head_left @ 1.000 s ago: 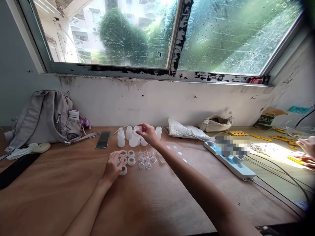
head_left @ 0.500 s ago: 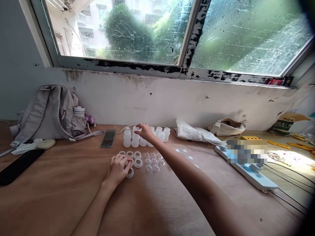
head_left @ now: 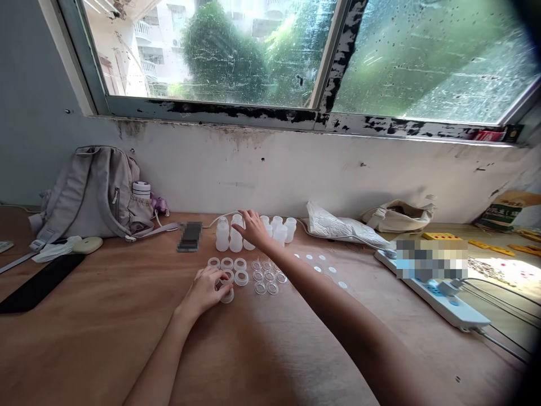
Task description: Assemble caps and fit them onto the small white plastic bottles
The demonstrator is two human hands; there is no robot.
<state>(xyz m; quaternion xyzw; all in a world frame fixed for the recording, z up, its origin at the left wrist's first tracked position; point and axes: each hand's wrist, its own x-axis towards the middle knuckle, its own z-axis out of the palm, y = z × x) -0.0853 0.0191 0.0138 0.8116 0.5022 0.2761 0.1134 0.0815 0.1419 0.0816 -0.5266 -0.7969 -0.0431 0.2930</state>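
your left hand point(head_left: 207, 290) pinches a white plastic ring cap point(head_left: 227, 295) on the brown wooden table point(head_left: 105, 316); your right hand point(head_left: 253, 226) grips a small translucent white plastic bottle point(head_left: 248, 242).

Two bare forearms, no sleeves, left hand point(head_left: 208, 290), right hand point(head_left: 252, 227)

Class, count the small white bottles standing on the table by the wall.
6 visible: two left of the right hand at and, one partly behind it, three to its right. The hand may hide more.
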